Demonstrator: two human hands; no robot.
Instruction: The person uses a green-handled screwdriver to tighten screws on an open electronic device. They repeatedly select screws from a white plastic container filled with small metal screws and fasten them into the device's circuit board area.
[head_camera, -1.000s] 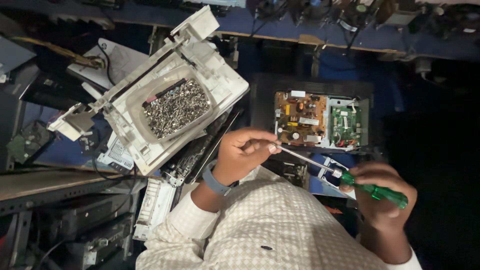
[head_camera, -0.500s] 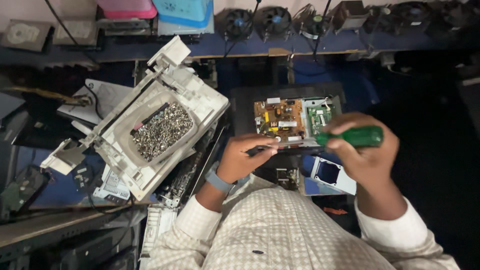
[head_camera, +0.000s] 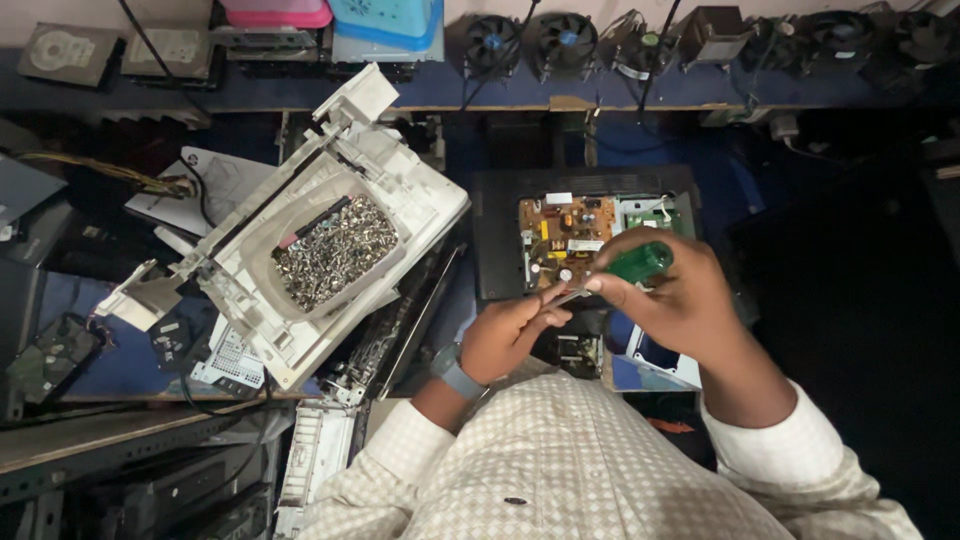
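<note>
Right hand closed around the green handle of a screwdriver; handle tilted up to the right, metal shaft running down-left toward the other hand. Left hand fingers pinched narrow on the shaft near its tip; whether a screw sits at the tip cannot be told. Left wrist carries a blue-grey watch. Both hands meet just below a brown circuit board, which lies inside a dark flat housing on the bench; a green board sits just beside the brown one on its right, partly behind the right hand. Screwdriver held over the lower edge of the brown board, contact with it not clear. Left of the hands: a white plastic casing, tilted, holding a tray filled with loose metal screws. Row of black fans along the back shelf. Checked sleeves at the bottom.
</note>
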